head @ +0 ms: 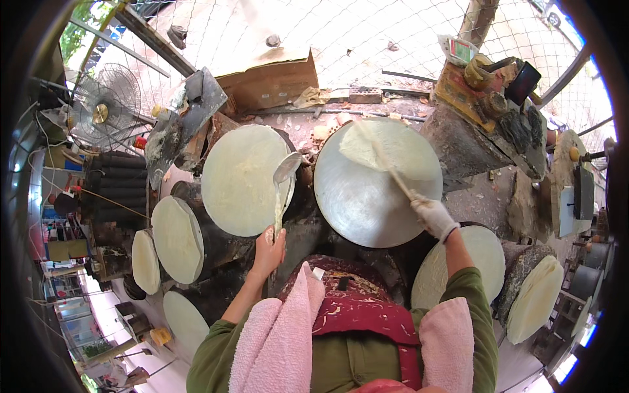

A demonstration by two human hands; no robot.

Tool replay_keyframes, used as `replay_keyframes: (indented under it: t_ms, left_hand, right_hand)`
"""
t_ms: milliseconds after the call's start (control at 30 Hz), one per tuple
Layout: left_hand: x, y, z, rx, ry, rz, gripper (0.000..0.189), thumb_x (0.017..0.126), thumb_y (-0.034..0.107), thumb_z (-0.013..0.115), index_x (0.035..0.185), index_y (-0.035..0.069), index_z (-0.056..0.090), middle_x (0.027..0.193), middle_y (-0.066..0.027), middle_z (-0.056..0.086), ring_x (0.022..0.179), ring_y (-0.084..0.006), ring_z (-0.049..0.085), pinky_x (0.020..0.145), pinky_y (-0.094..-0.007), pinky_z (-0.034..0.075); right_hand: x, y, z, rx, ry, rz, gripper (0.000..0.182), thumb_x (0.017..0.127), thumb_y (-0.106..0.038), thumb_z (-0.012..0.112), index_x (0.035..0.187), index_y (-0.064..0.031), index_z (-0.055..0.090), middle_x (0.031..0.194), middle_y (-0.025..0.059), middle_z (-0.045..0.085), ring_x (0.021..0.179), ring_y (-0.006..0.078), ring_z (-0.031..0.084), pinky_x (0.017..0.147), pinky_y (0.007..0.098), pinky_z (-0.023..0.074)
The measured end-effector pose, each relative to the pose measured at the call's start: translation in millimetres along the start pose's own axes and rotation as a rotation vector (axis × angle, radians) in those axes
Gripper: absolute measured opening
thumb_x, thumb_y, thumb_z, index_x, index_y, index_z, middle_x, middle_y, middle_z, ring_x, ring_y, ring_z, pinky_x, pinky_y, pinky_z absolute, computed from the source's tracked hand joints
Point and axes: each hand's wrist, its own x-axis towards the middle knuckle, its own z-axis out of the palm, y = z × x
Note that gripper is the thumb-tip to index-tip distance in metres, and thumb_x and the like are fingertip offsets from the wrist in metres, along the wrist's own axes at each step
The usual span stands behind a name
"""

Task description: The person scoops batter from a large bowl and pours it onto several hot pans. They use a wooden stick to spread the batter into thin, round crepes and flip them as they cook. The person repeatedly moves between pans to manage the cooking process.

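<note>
My bare left hand [269, 251] grips the batter-coated handle of a metal ladle [287, 168]. The ladle's bowl hangs over the right edge of a round griddle covered by a pale sheet of batter [238, 179]. In a white glove, my right hand [433, 216] is closed round a wooden stick [400, 182]. That stick reaches across a second round metal griddle [358, 211]; its far end is blurred. Pale wet batter [363, 145] covers the far part of this griddle, while its near part shows bare metal.
More round griddles with pale sheets stand at left [177, 239] and right [471, 265]. A pedestal fan [100, 113] is far left. Beyond lie a cardboard box [270, 81] and wire-mesh fence [354, 29]. A cluttered stand [467, 93] is at right.
</note>
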Motion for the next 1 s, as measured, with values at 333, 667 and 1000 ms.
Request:
replay_keyframes:
  t_ms: [333, 667, 1000]
  left_hand:
    - [1, -1, 3, 0.0, 0.027, -0.037, 0.021, 0.101, 0.018, 0.056, 0.086, 0.004, 0.052, 0.057, -0.0004, 0.048, 0.039, -0.0099, 0.045, 0.039, -0.0281, 0.035]
    - [12, -2, -6, 0.23, 0.057, -0.037, 0.027, 0.1, 0.021, 0.057, 0.084, -0.001, 0.052, 0.058, -0.0103, 0.053, 0.046, -0.0197, 0.051, 0.046, -0.0366, 0.042]
    - [88, -5, 17, 0.769, 0.028, 0.288, 0.029, 0.098, 0.028, 0.058, 0.096, -0.001, 0.054, 0.078, -0.0274, 0.065, 0.077, -0.0488, 0.063, 0.067, -0.0545, 0.049]
  right_hand:
    - [52, 8, -59, -0.191, -0.013, -0.164, 0.042, 0.097, -0.021, 0.063, 0.13, 0.0044, 0.061, 0.108, 0.0038, 0.071, 0.091, 0.0117, 0.062, 0.082, 0.0259, 0.05]
    - [42, -4, -60, -0.206, -0.042, -0.236, 0.042, 0.096, -0.017, 0.064, 0.134, 0.0014, 0.059, 0.121, 0.0064, 0.07, 0.108, 0.011, 0.06, 0.096, 0.0244, 0.0457]
    - [27, 20, -67, -0.343, -0.191, -0.179, 0.041, 0.093, -0.019, 0.067, 0.13, -0.0017, 0.063, 0.11, 0.0062, 0.072, 0.099, 0.0132, 0.064, 0.091, 0.0269, 0.0486]
